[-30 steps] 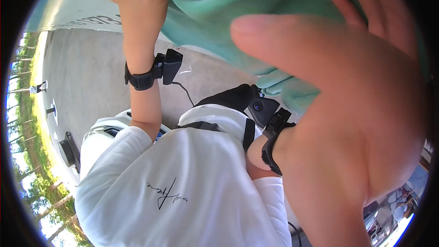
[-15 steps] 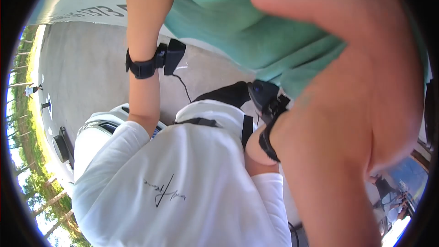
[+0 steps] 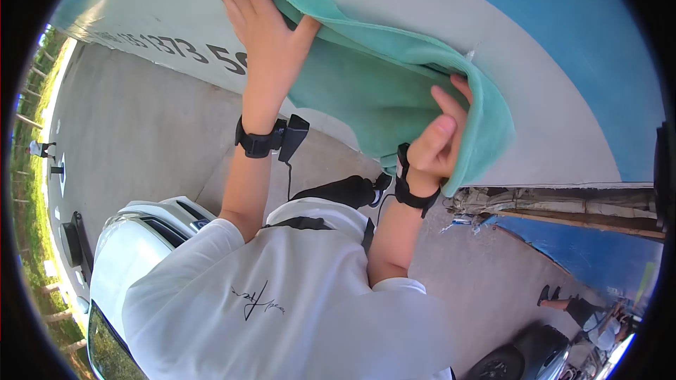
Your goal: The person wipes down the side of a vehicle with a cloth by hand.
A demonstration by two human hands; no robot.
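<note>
- The left hand point(image 3: 266, 46), at eleven o'clock, lies back outward on the green cloth point(image 3: 352, 84); its fingers are spread and the thumb stands apart from them, reaching the hem. Whether they close on the fabric or only press it, one cannot tell.
- The right hand point(image 3: 440, 142), at two o'clock, is half tucked inside the cloth's curled end, fingers loosely bent and the hem passing around their outer side. Whether any fabric is clamped there, one cannot tell.
- The cloth stretches between both hands, from eleven o'clock to two o'clock, against a white panel point(image 3: 422, 0); its lower part hangs in folds.
- Each wrist wears a black strap; the left wrist device point(image 3: 292, 137) has a boxy body with a cable running toward six o'clock.
- Dark printed digits point(image 3: 176, 49) sit on the panel at ten o'clock, and a blue band point(image 3: 563, 21) curves across it at two o'clock.
- Toward six o'clock spreads the person's white shirt point(image 3: 296, 295) with black script; a dark shoe point(image 3: 381, 186) shows near the centre.
- A white car point(image 3: 134, 246) stands at eight o'clock on the grey concrete floor point(image 3: 141, 127).
- A blue surface point(image 3: 563, 246) lies between three and four o'clock, and a dark vehicle point(image 3: 524, 355) between four and five.
- Other people appear small and well apart: one point(image 3: 39, 148) at nine o'clock, another point(image 3: 584, 313) at four.
</note>
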